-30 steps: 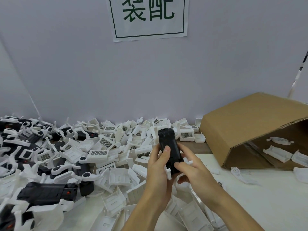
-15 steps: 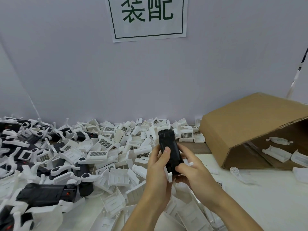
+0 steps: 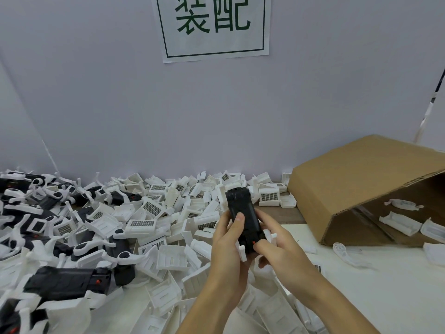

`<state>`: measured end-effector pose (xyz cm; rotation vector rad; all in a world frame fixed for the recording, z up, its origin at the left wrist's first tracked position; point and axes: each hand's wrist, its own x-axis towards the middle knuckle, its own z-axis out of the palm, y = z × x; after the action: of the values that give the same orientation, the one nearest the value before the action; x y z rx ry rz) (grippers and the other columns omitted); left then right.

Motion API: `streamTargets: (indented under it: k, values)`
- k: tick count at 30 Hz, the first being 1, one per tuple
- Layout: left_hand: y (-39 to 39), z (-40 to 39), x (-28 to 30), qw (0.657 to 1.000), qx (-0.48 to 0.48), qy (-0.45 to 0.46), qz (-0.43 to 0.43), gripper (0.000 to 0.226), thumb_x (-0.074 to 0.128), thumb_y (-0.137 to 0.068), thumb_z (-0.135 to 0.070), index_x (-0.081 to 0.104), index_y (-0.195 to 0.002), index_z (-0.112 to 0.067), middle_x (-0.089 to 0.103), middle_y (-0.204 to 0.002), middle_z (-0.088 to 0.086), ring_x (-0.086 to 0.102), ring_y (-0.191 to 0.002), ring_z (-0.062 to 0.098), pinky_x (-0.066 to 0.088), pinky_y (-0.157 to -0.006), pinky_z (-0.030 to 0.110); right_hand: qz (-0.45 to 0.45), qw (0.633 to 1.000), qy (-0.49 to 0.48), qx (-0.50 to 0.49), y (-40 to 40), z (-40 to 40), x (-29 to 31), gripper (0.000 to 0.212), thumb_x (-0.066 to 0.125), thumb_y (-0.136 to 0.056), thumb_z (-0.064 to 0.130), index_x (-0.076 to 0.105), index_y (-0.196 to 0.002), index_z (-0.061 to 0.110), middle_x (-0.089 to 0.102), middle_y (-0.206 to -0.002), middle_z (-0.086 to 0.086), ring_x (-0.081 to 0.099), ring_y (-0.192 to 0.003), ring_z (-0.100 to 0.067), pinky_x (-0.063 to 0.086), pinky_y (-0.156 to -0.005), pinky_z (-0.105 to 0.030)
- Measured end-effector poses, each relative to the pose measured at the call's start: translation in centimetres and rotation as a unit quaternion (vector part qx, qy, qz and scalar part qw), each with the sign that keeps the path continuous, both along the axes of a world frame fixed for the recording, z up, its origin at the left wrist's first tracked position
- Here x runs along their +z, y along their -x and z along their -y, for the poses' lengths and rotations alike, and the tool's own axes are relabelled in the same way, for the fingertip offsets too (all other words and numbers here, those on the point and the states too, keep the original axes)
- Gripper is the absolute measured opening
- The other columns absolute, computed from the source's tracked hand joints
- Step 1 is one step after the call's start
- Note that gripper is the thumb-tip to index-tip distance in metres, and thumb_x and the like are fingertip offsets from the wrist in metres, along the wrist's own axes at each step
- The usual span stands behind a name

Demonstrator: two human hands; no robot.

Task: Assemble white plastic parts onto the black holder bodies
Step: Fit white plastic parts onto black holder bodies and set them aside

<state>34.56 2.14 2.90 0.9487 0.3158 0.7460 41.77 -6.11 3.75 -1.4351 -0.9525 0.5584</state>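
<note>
Left and centre of the worktop (image 3: 385,297) are blocked by a heaped pile of white plastic parts (image 3: 154,220), mixed with black holder bodies (image 3: 65,283); no bare path is seen through it. The right side is partly closed off by a tipped cardboard box (image 3: 356,186), its open mouth facing front-right. Bare worktop is left in front of the box, with a few loose white pieces (image 3: 342,251) scattered there. The back is shut by the wall (image 3: 216,116).

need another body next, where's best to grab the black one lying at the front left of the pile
Grip the black body across its long smooth sides, coming from above. It lies flat with its top face exposed. White parts crowd its edges, so a top pinch across the width looks the clearest way in.
</note>
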Motion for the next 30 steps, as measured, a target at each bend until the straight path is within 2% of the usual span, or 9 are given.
streamTargets:
  k: [4,9,12,14,17,20,24,27,30]
  values:
    - [0.3,0.1,0.3,1.0,-0.012,-0.01,0.021,0.027,0.066,-0.08,-0.032,0.077,-0.103,-0.023,0.074,-0.09,0.004,0.072,-0.074,0.013,0.058,-0.06,0.028,0.026,1.0,0.001,-0.004,0.1,0.2,0.1,0.074,0.046,-0.097,-0.001,0.059,-0.102,0.071,0.069,-0.105,0.024,0.064,-0.075,0.004,0.048,-0.062,-0.012]
    - [0.2,-0.1,0.2,1.0,0.01,-0.009,0.001,0.025,0.063,-0.094,-0.026,0.072,-0.117,-0.02,0.074,-0.108,0.012,0.074,-0.092,0.024,0.06,-0.069,0.035,0.031,0.999,0.008,-0.004,0.0,0.4,0.3,0.059,0.051,-0.096,0.004,0.056,-0.122,0.056,0.067,-0.114,0.009,0.068,-0.082,-0.005,0.051,-0.067,-0.018]
    - [0.2,-0.4,0.4,0.999,0.039,-0.002,0.0,0.027,0.064,-0.095,-0.025,0.065,-0.121,-0.016,0.072,-0.111,0.019,0.074,-0.094,0.032,0.06,-0.068,0.037,0.021,1.0,0.006,0.004,-0.3,0.6,0.4,0.062,0.053,-0.082,0.019,0.05,-0.138,0.046,0.064,-0.122,0.008,0.067,-0.104,-0.013,0.055,-0.092,-0.036]
    - [0.2,-0.7,0.6,0.998,0.061,0.012,0.007,0.028,0.064,-0.096,-0.023,0.062,-0.122,-0.014,0.073,-0.104,0.015,0.075,-0.087,0.026,0.06,-0.066,0.035,0.026,1.0,-0.012,-0.002,-0.3,0.9,0.4,0.066,0.049,-0.078,0.022,0.048,-0.141,0.043,0.063,-0.124,0.015,0.059,-0.121,-0.006,0.048,-0.105,-0.039]
    - [0.1,-0.9,0.6,0.997,0.068,0.032,0.015,0.027,0.063,-0.096,-0.024,0.058,-0.122,-0.017,0.074,-0.096,0.008,0.072,-0.083,0.021,0.059,-0.069,0.034,0.063,0.995,-0.061,-0.039,-0.1,1.2,0.6,0.06,0.047,-0.079,0.026,0.051,-0.135,0.046,0.059,-0.127,0.023,0.049,-0.127,0.003,0.043,-0.099,-0.024]
    - [0.0,-1.0,0.4,0.997,0.069,0.045,0.002,0.021,0.06,-0.099,-0.028,0.059,-0.119,-0.022,0.075,-0.1,0.004,0.073,-0.086,0.015,0.056,-0.076,0.033,0.114,0.987,-0.092,-0.069,0.4,1.3,0.7,0.045,0.055,-0.084,0.036,0.056,-0.128,0.042,0.058,-0.128,0.023,0.049,-0.127,0.0,0.042,-0.097,-0.023]
    - [0.1,-1.0,0.4,0.995,0.067,0.071,0.024,0.02,0.045,-0.105,-0.021,0.061,-0.117,-0.017,0.071,-0.09,0.006,0.067,-0.074,0.016,0.054,-0.072,0.031,0.215,0.967,-0.059,-0.121,0.8,0.9,0.9,0.037,0.07,-0.079,0.049,0.064,-0.114,0.036,0.062,-0.116,0.022,0.053,-0.119,-0.001,0.038,-0.095,-0.012]
    - [0.2,-1.0,0.5,0.997,0.065,0.044,0.005,0.019,0.054,-0.102,-0.014,0.063,-0.117,-0.02,0.072,-0.104,0.013,0.065,-0.085,0.027,0.055,-0.074,0.036,0.259,0.952,-0.033,-0.159,0.7,0.5,0.8,0.033,0.08,-0.082,0.035,0.064,-0.109,0.044,0.063,-0.108,0.03,0.053,-0.114,0.004,0.042,-0.099,-0.024]
    - [-0.1,-1.0,0.4,0.996,0.088,0.014,-0.016,0.028,0.065,-0.095,-0.008,0.06,-0.12,-0.019,0.072,-0.113,0.013,0.07,-0.098,0.032,0.057,-0.08,0.042,0.248,0.951,-0.029,-0.181,0.5,0.4,0.7,0.038,0.076,-0.086,0.023,0.062,-0.106,0.052,0.064,-0.107,0.032,0.052,-0.116,0.006,0.044,-0.105,-0.037]
